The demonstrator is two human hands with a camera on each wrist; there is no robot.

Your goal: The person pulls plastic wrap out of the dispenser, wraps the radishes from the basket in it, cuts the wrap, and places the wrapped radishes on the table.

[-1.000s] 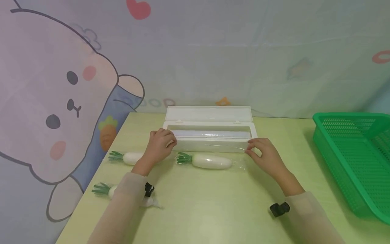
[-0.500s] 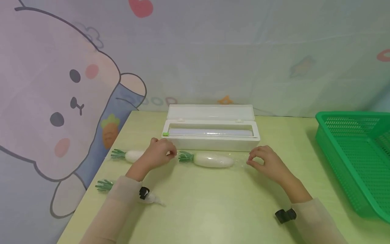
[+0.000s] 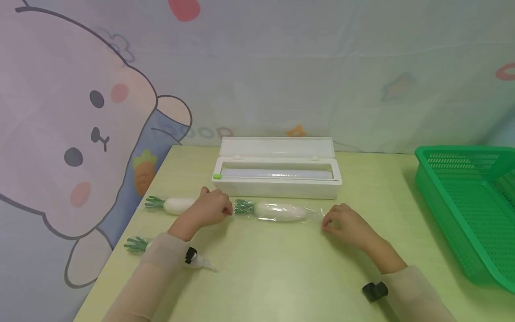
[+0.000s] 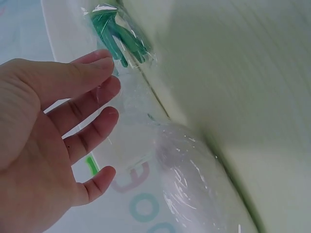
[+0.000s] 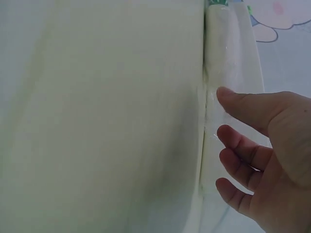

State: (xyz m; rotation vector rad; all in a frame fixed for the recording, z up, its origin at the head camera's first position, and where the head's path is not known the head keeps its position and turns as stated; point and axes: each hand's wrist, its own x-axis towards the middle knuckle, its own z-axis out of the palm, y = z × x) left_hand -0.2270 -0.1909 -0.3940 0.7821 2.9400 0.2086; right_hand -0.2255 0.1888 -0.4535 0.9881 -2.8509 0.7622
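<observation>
A white radish with green leaves lies in front of the box, loosely wrapped in shiny cling film. My left hand is at its leafy end, thumb and forefinger pinching the film edge by the leaves. Beyond the root tip, my right hand is low over the table, fingers bent loosely. In the right wrist view its thumb and forefinger stand apart, right beside the film. Behind the radish is a white cling film dispenser, lid raised, with its roll inside and a green slider at the left.
Another wrapped radish lies left of my left hand. Nearer me, a third radish is partly hidden under my left forearm. At the right stands a green plastic basket. A printed cloth hangs behind the table.
Both hands have come down from the dispenser's front edge toward me, the right one farther. The film between them now lies around the middle radish. The green slider, formerly behind my left hand, shows.
</observation>
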